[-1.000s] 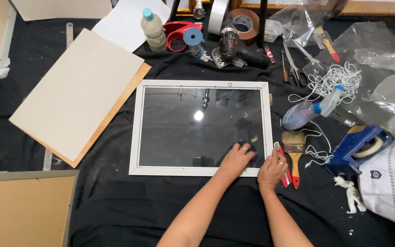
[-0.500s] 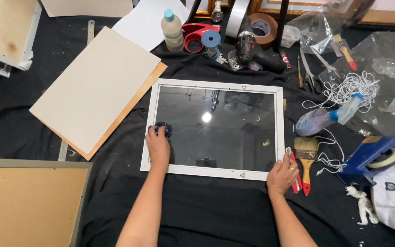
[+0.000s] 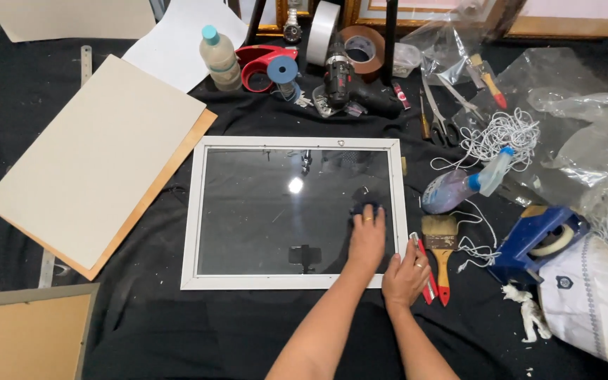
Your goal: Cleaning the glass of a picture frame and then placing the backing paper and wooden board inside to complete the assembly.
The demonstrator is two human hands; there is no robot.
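Head view: the left hand (image 3: 366,243) presses a dark cloth (image 3: 364,210) on the frame (image 3: 193,211) glass (image 3: 283,211) — fragile, slippery, best gripped by its rim — the right hand (image 3: 406,278) flat, steadying the corner.

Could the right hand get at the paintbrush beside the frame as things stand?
Probably yes. The right hand rests at the frame's lower right corner, and the paintbrush lies on the black cloth just to its right. Only a red-handled tool lies between them, flat, with nothing over the brush.
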